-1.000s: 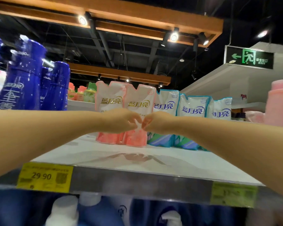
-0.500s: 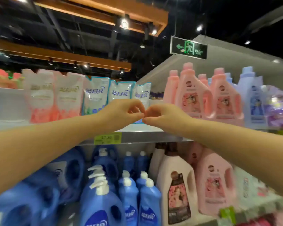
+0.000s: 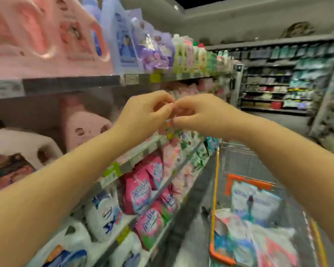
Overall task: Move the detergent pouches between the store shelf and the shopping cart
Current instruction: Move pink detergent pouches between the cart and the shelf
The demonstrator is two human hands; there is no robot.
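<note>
1. Several blurred white-and-teal detergent pouches [image 3: 256, 205] lie in the orange-trimmed wire shopping cart [image 3: 218, 189]; an exact count cannot be made.
2. The view has swung from the pouch shelf to the cart, suggesting cart work comes next.
3. The left hand [image 3: 143, 114] and right hand [image 3: 199, 112] meet fingertip to fingertip, pinched; whether they hold anything cannot be told.

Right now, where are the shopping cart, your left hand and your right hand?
shopping cart [image 3: 217, 182], head view, its yellow left rim.
left hand [image 3: 143, 112], head view, its back.
right hand [image 3: 199, 110], head view, its back.
</note>
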